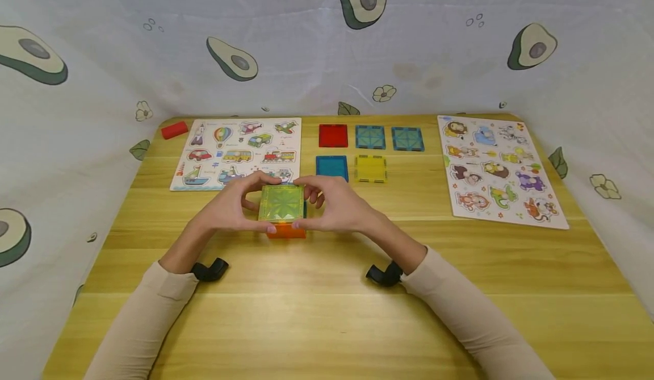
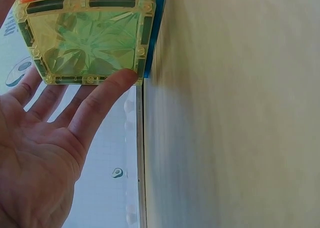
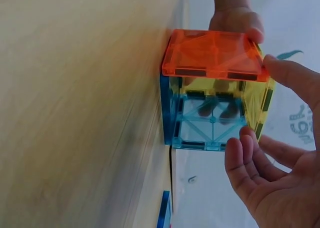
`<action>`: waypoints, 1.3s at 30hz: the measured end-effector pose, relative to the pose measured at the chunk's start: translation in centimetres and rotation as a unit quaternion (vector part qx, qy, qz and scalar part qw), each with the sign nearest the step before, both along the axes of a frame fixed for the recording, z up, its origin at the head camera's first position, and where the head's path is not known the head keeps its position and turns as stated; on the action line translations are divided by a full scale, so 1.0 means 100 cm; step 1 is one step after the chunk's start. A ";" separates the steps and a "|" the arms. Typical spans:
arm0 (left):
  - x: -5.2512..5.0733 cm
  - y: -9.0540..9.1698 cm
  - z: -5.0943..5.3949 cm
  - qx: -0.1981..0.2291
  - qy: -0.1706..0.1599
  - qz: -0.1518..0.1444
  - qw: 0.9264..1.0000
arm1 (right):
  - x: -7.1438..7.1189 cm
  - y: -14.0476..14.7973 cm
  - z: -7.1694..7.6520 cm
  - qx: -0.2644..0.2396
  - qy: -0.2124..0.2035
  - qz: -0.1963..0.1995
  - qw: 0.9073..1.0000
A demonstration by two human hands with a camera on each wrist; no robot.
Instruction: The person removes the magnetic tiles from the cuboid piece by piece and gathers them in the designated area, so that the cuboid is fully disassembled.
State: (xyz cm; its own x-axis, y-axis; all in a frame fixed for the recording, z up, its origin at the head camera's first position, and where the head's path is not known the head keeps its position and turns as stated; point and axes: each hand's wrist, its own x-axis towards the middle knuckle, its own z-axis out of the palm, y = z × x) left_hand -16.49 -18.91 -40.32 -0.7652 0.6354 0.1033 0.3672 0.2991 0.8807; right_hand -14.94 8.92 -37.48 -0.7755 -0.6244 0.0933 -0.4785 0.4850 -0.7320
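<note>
A small box of translucent magnetic tiles (image 1: 282,203) stands on the table. It has a yellow top, an orange front (image 3: 215,52), a yellow left side (image 2: 90,42), a light blue back (image 3: 212,123) and a dark blue base (image 3: 166,110). The side facing the right wrist camera has no tile. My left hand (image 1: 232,205) holds the box from the left, thumb at the front and fingers towards the back. From the other side my right hand (image 1: 339,205) holds it, its thumb at the orange tile's upper edge and fingertips by the back tile.
Behind the box lie loose tiles: red (image 1: 333,136), blue (image 1: 332,167), yellow (image 1: 370,168) and two light blue ones (image 1: 370,137). A vehicle puzzle board (image 1: 240,153) lies back left, an animal puzzle board (image 1: 498,170) on the right. A red block (image 1: 174,130) sits at the far left corner.
</note>
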 end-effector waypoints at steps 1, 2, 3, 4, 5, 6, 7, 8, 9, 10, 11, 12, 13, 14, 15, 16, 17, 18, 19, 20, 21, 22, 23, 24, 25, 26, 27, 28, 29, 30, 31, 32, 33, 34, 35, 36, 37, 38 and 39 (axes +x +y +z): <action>0.000 0.000 0.000 -0.001 0.000 0.001 1.000 | 0.001 -0.001 0.000 0.000 -0.001 -0.003 1.000; 0.001 0.000 0.000 -0.002 0.000 0.002 1.000 | 0.001 -0.001 0.000 0.001 -0.001 -0.007 1.000; 0.001 0.000 0.000 -0.003 0.000 0.004 1.000 | 0.002 -0.002 0.000 0.002 -0.001 -0.011 1.000; 0.001 0.000 0.001 -0.004 0.001 0.005 1.000 | 0.002 -0.002 0.000 0.003 -0.001 -0.015 1.000; 0.002 0.000 0.001 -0.005 0.001 0.005 1.000 | 0.002 -0.002 0.000 0.005 -0.001 -0.019 1.000; 0.002 0.001 0.001 -0.006 0.002 0.007 1.000 | 0.003 -0.002 0.000 0.005 -0.002 -0.022 1.000; 0.002 0.001 0.001 -0.007 0.003 0.008 1.000 | 0.003 -0.003 0.000 0.006 -0.002 -0.025 1.000; 0.002 0.001 0.001 -0.008 0.004 0.010 1.000 | 0.003 -0.003 0.000 0.007 -0.002 -0.027 1.000; 0.002 0.001 0.001 -0.009 0.005 0.011 1.000 | 0.003 -0.003 0.001 0.007 -0.002 -0.030 1.000; 0.002 0.001 0.001 -0.010 0.005 0.012 1.000 | 0.004 -0.003 0.001 0.007 -0.003 -0.033 0.999; 0.002 0.002 0.001 -0.011 0.006 0.014 1.000 | 0.004 -0.003 0.001 0.007 -0.002 -0.035 0.999; 0.002 0.002 0.002 -0.013 0.006 0.015 1.000 | 0.004 -0.003 0.002 0.005 -0.002 -0.037 0.999; 0.002 0.002 0.002 -0.013 0.006 0.016 1.000 | 0.004 -0.004 0.002 0.005 -0.002 -0.040 0.999; 0.002 0.002 0.002 -0.014 0.005 0.017 1.000 | 0.005 -0.004 0.002 0.003 -0.001 -0.042 0.999; 0.002 0.002 0.002 -0.015 0.005 0.017 1.000 | 0.005 -0.004 0.002 0.002 -0.001 -0.043 0.999; 0.002 0.002 0.002 -0.016 0.005 0.018 1.000 | 0.005 -0.005 0.002 0.000 0.000 -0.045 0.999; 0.002 0.002 0.002 -0.018 0.004 0.019 1.000 | 0.005 -0.005 0.002 -0.002 0.001 -0.046 0.999; 0.002 0.002 0.002 -0.019 0.005 0.019 1.000 | 0.005 -0.005 0.001 -0.004 0.003 -0.046 0.999; 0.002 0.002 0.002 -0.021 0.006 0.019 1.000 | 0.006 -0.006 0.001 -0.006 0.005 -0.047 0.999; 0.002 0.001 0.002 -0.023 0.006 0.019 1.000 | 0.006 -0.006 0.000 -0.009 0.008 -0.047 0.999; 0.002 0.001 0.002 -0.024 0.007 0.019 1.000 | 0.006 -0.006 0.000 -0.010 0.011 -0.047 0.999; 0.002 0.001 0.002 -0.026 0.008 0.019 0.999 | 0.006 -0.006 0.000 -0.011 0.014 -0.048 0.999; 0.002 0.001 0.002 -0.027 0.008 0.018 0.999 | 0.006 -0.006 -0.001 -0.013 0.016 -0.047 0.999; 0.002 0.002 0.002 -0.027 0.008 0.017 0.999 | 0.006 -0.006 -0.001 -0.014 0.020 -0.047 0.999; 0.002 0.002 0.002 -0.027 0.008 0.017 0.999 | 0.006 -0.007 -0.001 -0.014 0.024 -0.046 0.999; 0.002 0.001 0.002 -0.027 0.008 0.018 0.999 | 0.006 -0.007 -0.001 -0.016 0.027 -0.046 0.998; 0.002 0.001 0.002 -0.028 0.008 0.019 0.999 | 0.006 -0.007 -0.002 -0.016 0.030 -0.045 0.998; 0.002 0.001 0.002 -0.029 0.009 0.021 0.999 | 0.006 -0.007 -0.002 -0.015 0.033 -0.044 0.998; 0.002 0.001 0.002 -0.030 0.009 0.022 0.999 | 0.005 -0.007 -0.002 -0.015 0.038 -0.044 0.998; 0.002 0.001 0.002 -0.032 0.009 0.024 0.999 | 0.005 -0.007 -0.002 -0.014 0.042 -0.044 0.998; 0.003 0.000 0.002 -0.033 0.010 0.026 0.999 | 0.005 -0.006 -0.002 -0.013 0.045 -0.043 0.998; 0.003 0.000 0.002 -0.034 0.010 0.027 0.999 | 0.005 -0.006 -0.002 -0.012 0.049 -0.043 0.998; 0.003 0.000 0.002 -0.035 0.010 0.028 0.999 | 0.004 -0.005 -0.003 -0.013 0.051 -0.044 0.998; 0.003 0.000 0.002 -0.034 0.010 0.027 0.999 | 0.004 -0.004 -0.003 -0.013 0.054 -0.045 0.997; 0.003 0.001 0.002 -0.034 0.010 0.027 0.999 | 0.004 -0.003 -0.003 -0.013 0.055 -0.045 0.997; 0.003 0.001 0.002 -0.034 0.011 0.026 0.999 | 0.003 -0.001 -0.004 -0.014 0.056 -0.046 0.997; 0.003 0.001 0.002 -0.033 0.011 0.025 0.999 | 0.002 0.000 -0.003 -0.015 0.057 -0.046 0.997; 0.002 0.001 0.002 -0.033 0.012 0.024 0.999 | 0.002 0.002 -0.003 -0.018 0.058 -0.048 0.997; 0.002 0.001 0.001 -0.033 0.012 0.023 0.999 | 0.001 0.004 -0.003 -0.020 0.058 -0.049 0.997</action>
State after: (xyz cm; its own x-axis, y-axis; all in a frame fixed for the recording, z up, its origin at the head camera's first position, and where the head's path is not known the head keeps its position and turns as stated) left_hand -16.27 -18.81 -40.18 -0.7919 0.6051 0.0820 0.3729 0.3729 0.8496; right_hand -14.85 9.32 -37.76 -0.8147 -0.5405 0.2099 -0.5135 0.5046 -0.6940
